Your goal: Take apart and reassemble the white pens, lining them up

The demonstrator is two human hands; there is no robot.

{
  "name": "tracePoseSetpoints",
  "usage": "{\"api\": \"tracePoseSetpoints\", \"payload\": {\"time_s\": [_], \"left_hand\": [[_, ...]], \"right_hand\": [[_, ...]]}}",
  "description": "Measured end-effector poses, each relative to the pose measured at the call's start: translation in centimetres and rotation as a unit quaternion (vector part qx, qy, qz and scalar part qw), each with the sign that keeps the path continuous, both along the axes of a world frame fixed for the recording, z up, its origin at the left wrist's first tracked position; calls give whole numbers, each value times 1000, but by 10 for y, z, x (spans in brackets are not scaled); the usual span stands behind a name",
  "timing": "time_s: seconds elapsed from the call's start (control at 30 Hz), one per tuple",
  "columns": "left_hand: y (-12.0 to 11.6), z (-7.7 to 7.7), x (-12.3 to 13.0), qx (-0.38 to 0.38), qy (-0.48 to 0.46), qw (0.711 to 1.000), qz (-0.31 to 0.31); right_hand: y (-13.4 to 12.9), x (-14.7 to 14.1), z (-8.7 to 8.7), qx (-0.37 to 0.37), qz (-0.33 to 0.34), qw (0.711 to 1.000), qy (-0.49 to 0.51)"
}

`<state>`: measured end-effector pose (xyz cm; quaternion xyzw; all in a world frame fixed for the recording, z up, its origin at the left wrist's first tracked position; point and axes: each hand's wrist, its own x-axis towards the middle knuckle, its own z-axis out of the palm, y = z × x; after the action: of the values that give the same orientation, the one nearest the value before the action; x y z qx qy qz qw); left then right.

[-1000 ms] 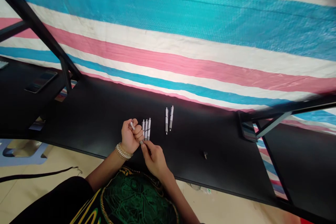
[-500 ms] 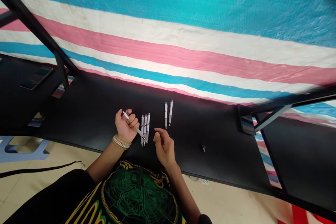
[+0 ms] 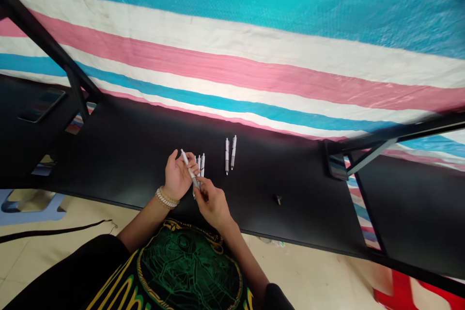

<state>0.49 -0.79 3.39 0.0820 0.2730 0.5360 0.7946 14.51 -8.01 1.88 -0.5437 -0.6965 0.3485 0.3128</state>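
A white pen (image 3: 189, 165) with a grey grip slants between my two hands above the table. My left hand (image 3: 177, 174), palm up with a beaded bracelet at the wrist, has its fingers loosely curled about the pen's upper part; the thumb stands away from it. The fingers of my right hand (image 3: 213, 203) pinch the pen's lower, grey end. Just behind lie several like white pens (image 3: 202, 162) side by side, partly hidden by my hands. Two more, a left pen (image 3: 227, 155) and a right pen (image 3: 233, 152), lie together farther right.
A small dark object (image 3: 278, 199) lies on the black table (image 3: 298, 169) to the right. Black metal supports (image 3: 74, 80) rise at both sides before a striped sheet (image 3: 232, 72). A phone (image 3: 41, 105) lies far left; a blue stool (image 3: 32, 206) stands below.
My right hand has moved left and taken hold of the pen's lower end. My left hand's fingers have loosened around the pen. The view has shifted slightly.
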Motion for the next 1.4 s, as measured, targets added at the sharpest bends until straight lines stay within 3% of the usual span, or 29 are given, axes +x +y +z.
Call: {"api": "tracePoseSetpoints", "payload": {"time_s": [0.07, 0.13, 0.23, 0.37, 0.47, 0.57, 0.73, 0.83, 1.03, 1.13, 1.23, 1.33, 1.4], "left_hand": [[2, -6, -3, 49, 115, 992, -12], [4, -14, -9, 107, 262, 959, -14], [6, -30, -18, 180, 453, 873, -28], [3, -44, -20, 239, 618, 749, -28], [-1, -49, -17, 269, 700, 660, -33], [1, -48, -16, 286, 740, 605, -70], [10, -39, -20, 276, 800, 509, -155], [13, -36, -22, 277, 806, 494, -175], [9, -40, -24, 261, 789, 532, -161], [7, -39, -23, 252, 788, 540, -152], [5, -35, -20, 241, 814, 508, -143], [4, -31, -19, 229, 841, 470, -138], [5, -30, -21, 219, 846, 468, -133]], "right_hand": [[3, 7, -3, 8, -50, 999, -7], [8, 19, -5, 20, -114, 993, -25], [18, 38, -10, 34, -181, 979, -89], [24, 51, -19, 16, -180, 960, -212], [22, 50, -25, 5, -179, 944, -279], [19, 48, -28, 8, -179, 936, -302], [17, 43, -25, 45, -155, 955, -248], [14, 38, -22, 64, -139, 966, -207], [9, 23, -20, 80, -98, 979, -160], [10, 15, -16, 81, -47, 984, -154], [12, 7, -14, 78, 7, 982, -174], [12, 2, -14, 72, 18, 981, -181], [10, 1, -14, 66, 15, 983, -172]]}}
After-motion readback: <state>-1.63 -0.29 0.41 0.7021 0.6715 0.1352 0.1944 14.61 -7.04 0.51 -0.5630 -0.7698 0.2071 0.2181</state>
